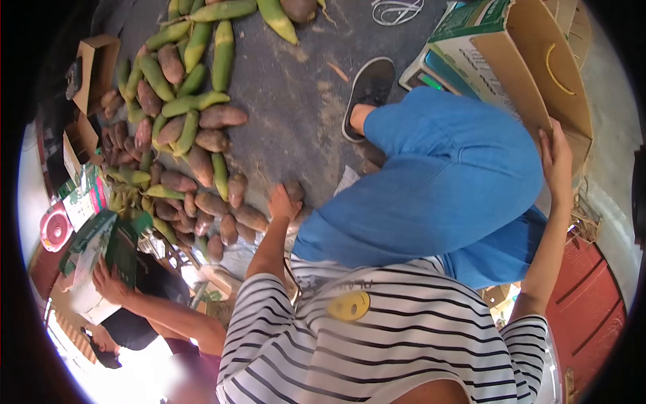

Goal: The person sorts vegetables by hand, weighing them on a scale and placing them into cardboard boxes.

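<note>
My left hand (282,202) reaches down to the floor with its fingers curled round a brown sweet potato (295,190). Just left of it lies a spread of reddish-brown sweet potatoes (252,218) mixed with long green vegetables (220,175) that look like big cucumbers. Over on the right, my right hand (556,153) grips the edge of an open cardboard box (565,81), which is tilted towards me. The inside bottom of the box is hidden.
A co-worker's hand (111,283) holds a green and white box (101,269) at lower left. Small cardboard boxes (94,75) stand behind the pile. White cord (397,11) lies on the dark floor (289,101). My shoe (372,87) is ahead of me.
</note>
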The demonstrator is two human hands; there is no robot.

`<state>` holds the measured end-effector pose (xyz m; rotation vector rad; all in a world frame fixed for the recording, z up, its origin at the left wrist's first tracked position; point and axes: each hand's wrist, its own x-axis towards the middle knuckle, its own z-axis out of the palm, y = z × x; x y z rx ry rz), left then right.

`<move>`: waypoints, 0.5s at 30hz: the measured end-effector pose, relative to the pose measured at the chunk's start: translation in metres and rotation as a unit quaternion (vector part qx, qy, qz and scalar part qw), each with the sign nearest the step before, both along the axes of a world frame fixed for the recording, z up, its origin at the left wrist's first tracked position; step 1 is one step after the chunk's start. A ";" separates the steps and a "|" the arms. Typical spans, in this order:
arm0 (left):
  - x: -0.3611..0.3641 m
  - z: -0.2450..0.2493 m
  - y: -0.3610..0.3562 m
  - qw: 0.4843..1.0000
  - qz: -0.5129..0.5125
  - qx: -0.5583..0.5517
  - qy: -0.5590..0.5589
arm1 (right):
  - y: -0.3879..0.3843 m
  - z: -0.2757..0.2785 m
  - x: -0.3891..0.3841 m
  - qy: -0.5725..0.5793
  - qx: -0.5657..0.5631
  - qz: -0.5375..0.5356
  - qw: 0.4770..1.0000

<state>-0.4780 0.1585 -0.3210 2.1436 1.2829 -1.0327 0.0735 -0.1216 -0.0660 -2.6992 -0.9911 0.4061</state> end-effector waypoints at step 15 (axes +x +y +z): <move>0.229 0.127 0.072 0.824 0.106 0.090 -0.550 | -0.001 0.025 -0.003 -0.008 -0.023 0.025 0.999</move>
